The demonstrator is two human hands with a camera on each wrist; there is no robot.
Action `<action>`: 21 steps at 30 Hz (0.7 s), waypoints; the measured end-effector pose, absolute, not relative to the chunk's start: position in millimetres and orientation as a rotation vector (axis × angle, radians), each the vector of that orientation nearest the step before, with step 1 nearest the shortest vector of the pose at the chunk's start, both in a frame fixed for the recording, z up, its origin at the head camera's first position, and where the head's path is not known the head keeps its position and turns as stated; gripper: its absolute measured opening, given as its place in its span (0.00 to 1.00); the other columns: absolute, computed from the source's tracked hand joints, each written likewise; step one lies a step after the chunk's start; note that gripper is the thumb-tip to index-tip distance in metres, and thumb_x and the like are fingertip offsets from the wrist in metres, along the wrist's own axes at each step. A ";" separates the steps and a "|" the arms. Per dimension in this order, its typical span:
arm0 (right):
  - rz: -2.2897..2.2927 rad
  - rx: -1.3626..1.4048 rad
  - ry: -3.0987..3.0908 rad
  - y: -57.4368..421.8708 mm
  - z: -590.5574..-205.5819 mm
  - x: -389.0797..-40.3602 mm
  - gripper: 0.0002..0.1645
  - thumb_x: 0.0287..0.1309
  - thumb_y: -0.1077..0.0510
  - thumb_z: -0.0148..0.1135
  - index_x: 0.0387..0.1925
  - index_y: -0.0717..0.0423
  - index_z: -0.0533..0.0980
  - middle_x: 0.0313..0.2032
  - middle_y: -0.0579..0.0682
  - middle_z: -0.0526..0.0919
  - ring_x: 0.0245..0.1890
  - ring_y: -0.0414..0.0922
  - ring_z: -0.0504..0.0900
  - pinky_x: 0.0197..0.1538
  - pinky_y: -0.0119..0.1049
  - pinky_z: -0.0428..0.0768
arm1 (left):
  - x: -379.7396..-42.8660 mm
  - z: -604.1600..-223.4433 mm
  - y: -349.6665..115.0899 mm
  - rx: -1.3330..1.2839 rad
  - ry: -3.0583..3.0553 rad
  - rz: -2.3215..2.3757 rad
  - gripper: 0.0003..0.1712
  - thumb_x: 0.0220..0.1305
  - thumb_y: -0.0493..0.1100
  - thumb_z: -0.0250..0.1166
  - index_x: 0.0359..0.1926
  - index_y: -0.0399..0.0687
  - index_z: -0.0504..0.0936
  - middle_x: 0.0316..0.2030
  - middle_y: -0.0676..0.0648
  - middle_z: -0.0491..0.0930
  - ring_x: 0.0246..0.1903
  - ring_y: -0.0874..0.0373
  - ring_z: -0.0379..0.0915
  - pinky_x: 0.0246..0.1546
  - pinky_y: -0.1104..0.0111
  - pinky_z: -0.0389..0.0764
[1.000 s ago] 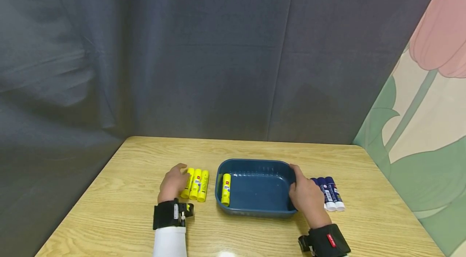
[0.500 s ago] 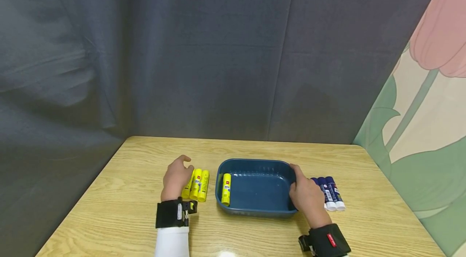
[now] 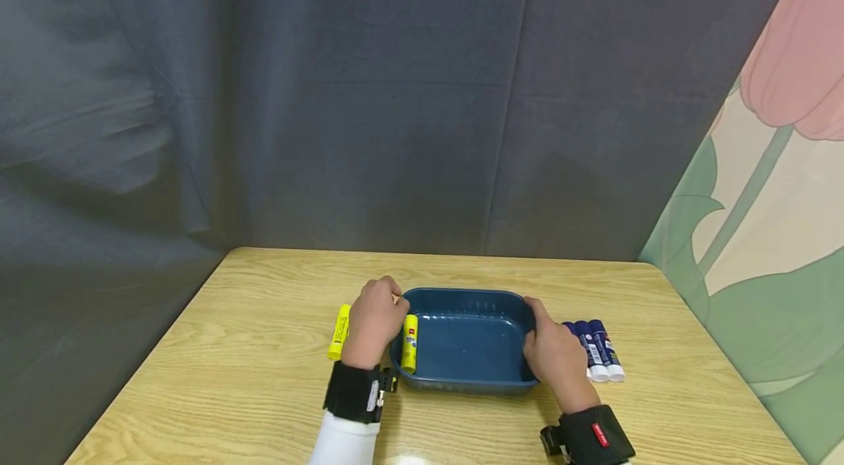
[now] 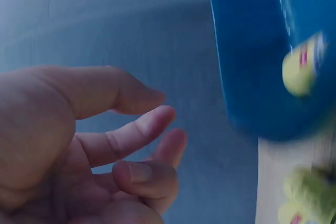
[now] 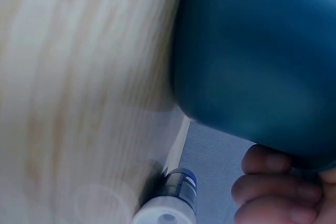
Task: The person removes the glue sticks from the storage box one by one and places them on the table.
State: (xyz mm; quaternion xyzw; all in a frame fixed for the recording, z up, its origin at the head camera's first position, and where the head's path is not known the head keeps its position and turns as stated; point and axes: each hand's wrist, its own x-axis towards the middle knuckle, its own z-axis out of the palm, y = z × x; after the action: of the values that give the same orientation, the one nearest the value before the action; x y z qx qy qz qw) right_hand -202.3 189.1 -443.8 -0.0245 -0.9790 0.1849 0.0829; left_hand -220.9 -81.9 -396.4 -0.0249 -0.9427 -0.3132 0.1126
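Observation:
My left hand point(image 3: 376, 315) hovers at the left rim of a blue rectangular tray point(image 3: 471, 348). In the left wrist view its fingers curl loosely, thumb near the forefinger, with nothing between them. One yellow glue stick point(image 3: 409, 344) lies in the tray against the left wall. Left of the hand another yellow glue stick point(image 3: 339, 333) shows on the table; the ones beside it are hidden by the hand in the head view, but blurred yellow ends point(image 4: 310, 192) appear in the left wrist view. My right hand point(image 3: 557, 351) grips the tray's right rim, fingers point(image 5: 268, 187) under its outer edge.
Several dark blue glue sticks point(image 3: 596, 351) with white ends lie right of the tray, partly behind my right hand. They rest on a light wooden table point(image 3: 264, 377). Behind its back edge hangs a grey curtain point(image 3: 369, 121); a flower-patterned panel point(image 3: 778, 245) is at the right.
My left hand has moved right, from the yellow glue sticks on the table to the tray's left rim. My right hand and the tray have stayed in place.

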 end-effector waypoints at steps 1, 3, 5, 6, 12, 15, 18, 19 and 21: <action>0.554 -0.071 -2.924 188.9 -443.6 -202.0 0.33 0.57 0.62 0.51 0.65 0.48 0.57 0.12 0.49 0.65 0.09 0.44 0.64 0.11 0.35 0.60 | -219.8 -397.2 -76.4 -0.092 -2.778 -0.916 0.10 0.55 0.39 0.61 0.37 0.38 0.78 0.30 0.43 0.75 0.23 0.54 0.67 0.22 0.61 0.73; 0.559 -0.071 -2.927 188.6 -443.1 -201.5 0.34 0.57 0.62 0.51 0.65 0.49 0.57 0.12 0.49 0.65 0.09 0.44 0.64 0.11 0.35 0.60 | -218.0 -398.2 -66.5 -0.124 -2.809 -0.898 0.12 0.56 0.39 0.61 0.39 0.37 0.78 0.31 0.42 0.75 0.22 0.54 0.67 0.22 0.62 0.73; 0.559 -0.074 -2.928 188.3 -442.7 -201.4 0.34 0.57 0.62 0.51 0.65 0.49 0.57 0.12 0.49 0.65 0.09 0.44 0.64 0.12 0.35 0.60 | -216.6 -398.8 -57.4 -0.141 -2.859 -0.880 0.12 0.57 0.40 0.61 0.38 0.36 0.78 0.28 0.42 0.75 0.20 0.54 0.67 0.21 0.63 0.73; 0.558 -0.075 -2.929 188.2 -442.6 -201.4 0.33 0.57 0.62 0.51 0.65 0.49 0.57 0.12 0.50 0.65 0.09 0.44 0.64 0.12 0.35 0.60 | -215.9 -399.3 -53.1 -0.146 -2.890 -0.862 0.11 0.57 0.41 0.61 0.37 0.36 0.78 0.26 0.42 0.75 0.19 0.54 0.67 0.20 0.63 0.72; 0.564 -0.081 -2.929 187.5 -443.5 -202.3 0.33 0.57 0.62 0.51 0.65 0.48 0.56 0.12 0.49 0.65 0.09 0.44 0.64 0.11 0.35 0.60 | -210.7 -406.9 -34.2 -0.155 -3.054 -0.730 0.12 0.57 0.43 0.61 0.21 0.41 0.76 0.15 0.47 0.66 0.15 0.55 0.64 0.13 0.65 0.66; 0.569 -0.081 -2.932 187.0 -443.8 -202.1 0.33 0.57 0.62 0.50 0.65 0.48 0.57 0.12 0.49 0.65 0.09 0.44 0.64 0.11 0.34 0.60 | -208.5 -412.7 -29.9 -0.143 -3.077 -0.674 0.15 0.57 0.42 0.61 0.16 0.43 0.74 0.14 0.48 0.64 0.14 0.55 0.64 0.12 0.65 0.65; 0.563 -0.080 -2.929 187.4 -443.8 -201.5 0.33 0.57 0.62 0.51 0.65 0.48 0.57 0.12 0.49 0.65 0.09 0.44 0.64 0.11 0.34 0.60 | -208.8 -418.2 -26.6 -0.127 -3.084 -0.614 0.13 0.57 0.43 0.62 0.19 0.41 0.77 0.18 0.44 0.68 0.16 0.54 0.64 0.14 0.63 0.69; 0.561 -0.078 -2.927 187.6 -443.8 -201.3 0.33 0.57 0.62 0.51 0.65 0.48 0.57 0.12 0.49 0.65 0.09 0.44 0.64 0.11 0.34 0.59 | -209.2 -419.5 -25.3 -0.119 -3.089 -0.596 0.12 0.57 0.43 0.62 0.22 0.40 0.78 0.21 0.42 0.70 0.17 0.54 0.64 0.15 0.62 0.70; 0.557 -0.076 -2.923 188.2 -444.2 -201.2 0.33 0.57 0.62 0.51 0.65 0.48 0.57 0.12 0.49 0.65 0.09 0.44 0.64 0.11 0.34 0.59 | -211.0 -422.2 -23.0 -0.117 -3.094 -0.562 0.11 0.58 0.44 0.62 0.30 0.37 0.80 0.29 0.37 0.72 0.19 0.52 0.65 0.17 0.60 0.73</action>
State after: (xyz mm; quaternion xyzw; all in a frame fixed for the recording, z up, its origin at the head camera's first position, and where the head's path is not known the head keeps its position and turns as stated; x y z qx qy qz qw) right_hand -201.2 188.2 -444.2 -0.0254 -0.9787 0.1864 0.0825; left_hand -211.0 -23.0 -422.2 -0.0371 -0.9832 -0.1786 -0.0028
